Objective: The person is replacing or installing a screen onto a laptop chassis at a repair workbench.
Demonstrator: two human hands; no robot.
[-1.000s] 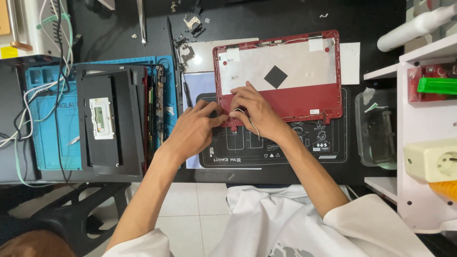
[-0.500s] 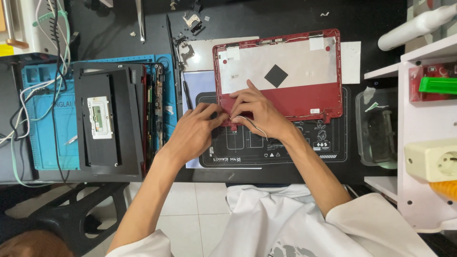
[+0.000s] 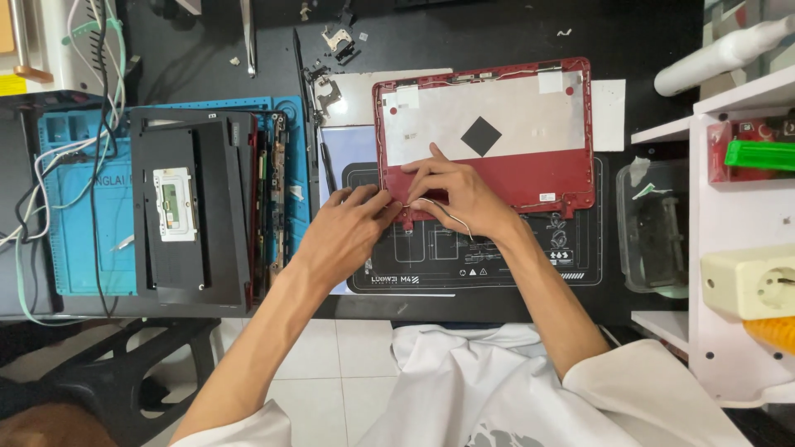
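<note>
A red laptop lid shell (image 3: pixel 497 178) lies inner side up on a black work mat (image 3: pixel 513 257), with a silver foil panel and a black diamond patch in it. My right hand (image 3: pixel 455 194) rests on the shell's near left corner, fingers pinching a thin white cable (image 3: pixel 451 217) that trails off the edge. My left hand (image 3: pixel 348 232) meets it from the left, fingertips pinched on the same cable at the corner hinge area.
A black laptop base (image 3: pixel 195 207) lies on a blue mat (image 3: pixel 74 215) at the left, with cables beside it. Loose hinges and small parts (image 3: pixel 331 50) lie at the far side. White shelves (image 3: pixel 737 248) with a socket block stand at the right.
Both hands stay at the shell's near left corner; the fingers have shifted slightly along the cable. The shell has not moved.
</note>
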